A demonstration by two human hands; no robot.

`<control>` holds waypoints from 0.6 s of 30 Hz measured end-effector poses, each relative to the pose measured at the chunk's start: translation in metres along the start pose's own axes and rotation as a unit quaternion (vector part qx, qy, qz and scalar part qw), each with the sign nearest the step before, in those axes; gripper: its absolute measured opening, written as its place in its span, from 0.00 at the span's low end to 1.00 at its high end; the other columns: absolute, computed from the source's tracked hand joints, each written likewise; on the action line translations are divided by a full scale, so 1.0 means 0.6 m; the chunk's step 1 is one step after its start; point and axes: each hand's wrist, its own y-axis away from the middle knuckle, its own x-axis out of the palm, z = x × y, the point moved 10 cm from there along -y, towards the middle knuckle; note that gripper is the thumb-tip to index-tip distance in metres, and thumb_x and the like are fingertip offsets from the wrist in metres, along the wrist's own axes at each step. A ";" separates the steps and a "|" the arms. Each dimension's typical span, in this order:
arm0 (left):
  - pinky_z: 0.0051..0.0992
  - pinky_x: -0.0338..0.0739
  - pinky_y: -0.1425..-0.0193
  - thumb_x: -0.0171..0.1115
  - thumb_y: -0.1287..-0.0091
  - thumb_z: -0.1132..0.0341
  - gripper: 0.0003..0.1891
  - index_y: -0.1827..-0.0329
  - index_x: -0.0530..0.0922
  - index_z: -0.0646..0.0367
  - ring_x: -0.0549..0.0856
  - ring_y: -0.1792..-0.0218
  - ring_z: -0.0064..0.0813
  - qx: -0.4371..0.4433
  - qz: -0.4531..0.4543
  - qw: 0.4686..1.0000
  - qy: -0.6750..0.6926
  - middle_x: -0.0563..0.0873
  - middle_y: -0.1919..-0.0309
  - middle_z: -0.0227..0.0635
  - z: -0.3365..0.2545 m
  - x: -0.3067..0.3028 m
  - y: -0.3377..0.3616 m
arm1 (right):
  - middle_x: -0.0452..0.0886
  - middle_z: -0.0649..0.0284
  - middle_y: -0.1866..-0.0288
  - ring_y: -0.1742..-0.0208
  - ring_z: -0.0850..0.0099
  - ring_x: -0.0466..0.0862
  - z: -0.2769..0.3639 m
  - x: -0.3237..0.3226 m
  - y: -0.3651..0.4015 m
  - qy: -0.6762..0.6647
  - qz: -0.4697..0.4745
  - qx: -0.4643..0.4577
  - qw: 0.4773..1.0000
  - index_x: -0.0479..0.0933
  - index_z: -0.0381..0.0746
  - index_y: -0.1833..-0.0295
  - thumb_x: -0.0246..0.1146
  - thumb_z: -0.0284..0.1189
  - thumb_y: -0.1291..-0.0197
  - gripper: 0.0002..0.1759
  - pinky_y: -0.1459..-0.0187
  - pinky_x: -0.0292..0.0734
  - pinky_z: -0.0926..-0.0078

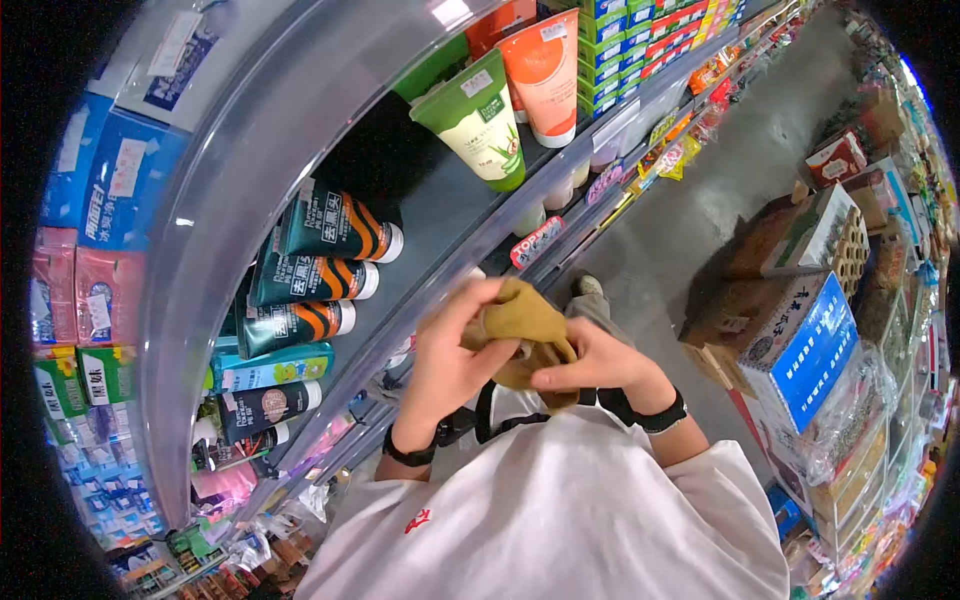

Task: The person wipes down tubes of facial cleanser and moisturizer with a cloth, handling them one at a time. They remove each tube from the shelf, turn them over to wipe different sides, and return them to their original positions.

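Note:
A crumpled mustard-brown cloth [530, 325] is held between both hands in front of my chest. My left hand [455, 345] grips its left side, thumb pressed on the fabric. On the cloth's right side, my right hand [605, 362] pinches it between thumb and fingers. Both wrists wear black bands. Beyond my hands is a shelf with a green and cream tube [482, 125] and an orange tube [543, 80] standing upright. Several dark tubes with orange stripes [345, 228] lie to the left on the same shelf.
Stacked green boxes [603, 50] stand at the upper shelf end. Blue boxes [130, 180] and pink boxes [105, 295] line the far left. Across the grey aisle floor [700, 185], cardboard boxes [770, 330] with a blue label sit on the right.

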 end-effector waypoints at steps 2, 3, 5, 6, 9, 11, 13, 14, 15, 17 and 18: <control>0.24 0.70 0.56 0.58 0.53 0.74 0.22 0.52 0.68 0.64 0.76 0.59 0.30 0.035 0.000 0.993 0.114 0.74 0.58 0.38 -0.017 -0.010 -0.028 | 0.76 0.69 0.68 0.66 0.83 0.72 0.001 0.003 0.005 0.002 -0.001 -0.028 1.000 0.72 0.32 0.57 0.63 0.36 0.49 0.20 0.64 0.69 0.84; 0.26 0.68 0.53 0.59 0.54 0.72 0.25 0.50 0.66 0.64 0.73 0.55 0.30 0.046 -0.021 0.988 0.144 0.72 0.54 0.39 -0.013 -0.022 -0.042 | 0.76 0.69 0.68 0.66 0.84 0.72 -0.006 -0.004 0.008 -0.085 -0.011 -0.007 0.996 0.73 0.33 0.58 0.61 0.36 0.48 0.18 0.64 0.69 0.84; 0.28 0.62 0.46 0.61 0.55 0.66 0.33 0.44 0.60 0.65 0.69 0.48 0.30 0.041 -0.058 0.983 0.169 0.68 0.48 0.41 0.001 -0.044 -0.070 | 0.77 0.68 0.65 0.65 0.83 0.74 -0.034 -0.027 0.018 -0.200 -0.038 -0.006 0.979 0.72 0.34 0.56 0.55 0.33 0.42 0.14 0.62 0.71 0.84; 0.28 0.64 0.47 0.60 0.53 0.70 0.32 0.43 0.59 0.64 0.69 0.48 0.30 0.061 -0.091 0.973 0.205 0.67 0.48 0.41 0.008 -0.058 -0.085 | 0.77 0.68 0.65 0.65 0.83 0.74 -0.033 -0.028 0.023 -0.199 -0.036 -0.007 0.979 0.72 0.34 0.56 0.55 0.33 0.42 0.14 0.62 0.71 0.84; 0.27 0.66 0.48 0.60 0.51 0.77 0.32 0.42 0.57 0.63 0.69 0.48 0.30 0.046 -0.245 0.967 0.052 0.66 0.47 0.42 0.030 -0.077 -0.106 | 0.72 0.61 0.51 0.55 0.70 0.75 -0.031 -0.085 0.041 -0.392 -0.124 -0.099 0.906 0.60 0.37 0.44 0.54 0.33 0.43 0.22 0.54 0.72 0.72; 0.28 0.66 0.48 0.63 0.52 0.73 0.34 0.42 0.56 0.64 0.69 0.49 0.31 0.046 -0.274 0.960 0.035 0.66 0.48 0.44 0.038 -0.066 -0.115 | 0.69 0.59 0.48 0.50 0.68 0.72 -0.024 -0.102 0.055 -0.397 -0.138 -0.119 0.900 0.59 0.37 0.44 0.54 0.36 0.44 0.25 0.49 0.67 0.68; 0.28 0.66 0.48 0.64 0.52 0.72 0.34 0.42 0.56 0.64 0.69 0.49 0.31 0.029 -0.270 0.961 0.044 0.66 0.48 0.44 0.050 -0.051 -0.127 | 0.65 0.57 0.44 0.43 0.63 0.67 -0.009 -0.120 0.071 -0.373 -0.173 -0.143 0.900 0.57 0.38 0.42 0.53 0.43 0.45 0.30 0.42 0.60 0.61; 0.28 0.67 0.49 0.65 0.53 0.72 0.34 0.44 0.57 0.64 0.70 0.50 0.31 0.013 -0.266 0.963 0.047 0.67 0.50 0.44 0.064 -0.043 -0.133 | 0.65 0.57 0.44 0.43 0.63 0.67 -0.002 -0.124 0.075 -0.374 -0.175 -0.143 0.899 0.57 0.38 0.42 0.53 0.43 0.45 0.30 0.42 0.60 0.61; 0.27 0.67 0.50 0.66 0.53 0.71 0.33 0.45 0.58 0.65 0.72 0.52 0.30 -0.003 -0.263 0.964 0.049 0.69 0.51 0.44 0.075 -0.039 -0.139 | 0.64 0.56 0.43 0.42 0.61 0.66 0.008 -0.127 0.079 -0.398 -0.169 -0.157 0.888 0.57 0.38 0.41 0.53 0.42 0.45 0.30 0.41 0.58 0.60; 0.26 0.68 0.51 0.67 0.53 0.71 0.32 0.47 0.59 0.65 0.74 0.54 0.29 -0.023 -0.248 0.964 0.094 0.71 0.53 0.43 0.086 -0.027 -0.153 | 0.61 0.54 0.40 0.40 0.57 0.63 0.014 -0.137 0.084 -0.393 -0.174 -0.169 0.887 0.55 0.39 0.39 0.50 0.47 0.45 0.33 0.40 0.54 0.57; 0.26 0.69 0.52 0.67 0.54 0.71 0.31 0.48 0.60 0.66 0.76 0.56 0.28 -0.041 -0.233 0.962 0.138 0.73 0.55 0.41 0.095 -0.019 -0.159 | 0.61 0.54 0.40 0.40 0.57 0.63 0.011 -0.142 0.083 -0.393 -0.173 -0.168 0.887 0.55 0.39 0.39 0.50 0.47 0.45 0.33 0.40 0.54 0.57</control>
